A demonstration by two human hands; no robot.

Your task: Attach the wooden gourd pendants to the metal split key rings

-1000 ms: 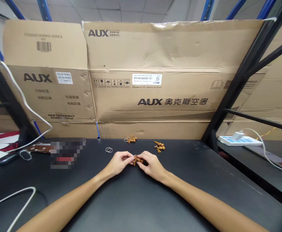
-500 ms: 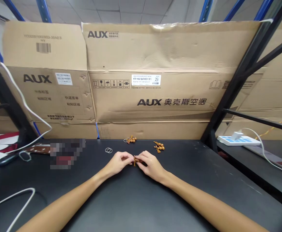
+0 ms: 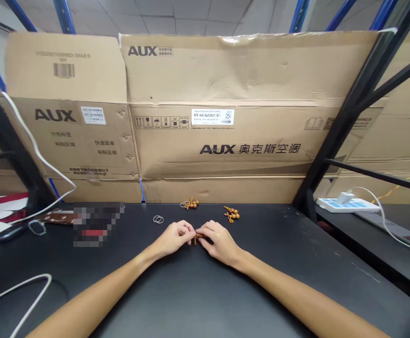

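Observation:
My right hand [image 3: 221, 241] pinches a small brown wooden charm with an orange-brown cord [image 3: 195, 241] above the black table. The fingers cover most of the charm, and a short bit of cord hangs below. My left hand [image 3: 175, 238] is closed in a pinch right beside it, fingertips against the cord end; what lies between them is hidden. Beyond my left hand are loose metal key rings [image 3: 158, 219]. Farther back sits a little heap of gourd charms with a ring [image 3: 192, 203]. Behind my right hand lie more gourd charms [image 3: 232, 214] with cords.
Cardboard panels [image 3: 219, 155] stand along the table's back edge. A white cable [image 3: 32, 300] crosses the left front. Glasses [image 3: 37, 227] and a blurred-out item [image 3: 97, 223] lie at left. A power strip [image 3: 347, 204] sits at right behind a black frame post [image 3: 335, 126].
My left fingertips have come closer to the right hand, at the cord, and cover more of it. The rings and other charms stay put.

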